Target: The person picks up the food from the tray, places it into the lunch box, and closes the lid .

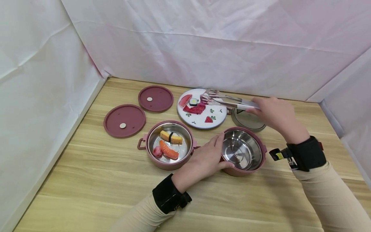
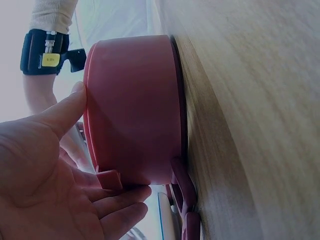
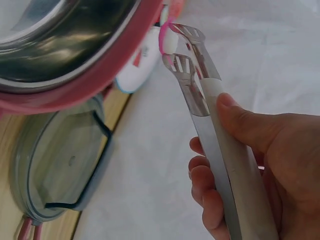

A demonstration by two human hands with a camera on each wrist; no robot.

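Observation:
My right hand (image 1: 275,114) grips metal tongs (image 1: 232,102) with pale handles above the strawberry-patterned plate (image 1: 200,121). Between the tong tips, in the right wrist view, is a small pink-and-white piece (image 3: 170,42). On the plate lie a sushi roll (image 1: 193,102) and a pink slice (image 1: 185,100). My left hand (image 1: 207,158) rests against the right-hand dark-pink bowl (image 1: 242,156), steel inside and without food; its thumb touches the rim and its fingers lie along the side by a latch (image 2: 109,179).
A matching bowl (image 1: 166,166) stands to the left, with egg sushi (image 1: 175,139), a salmon piece (image 1: 168,150) and a small pink ball (image 1: 157,151) inside. Two dark-pink lids (image 1: 156,96) lie at the back left. Behind the right bowl is a see-through greenish lid (image 3: 65,160). White cloth walls (image 1: 203,51) enclose the table.

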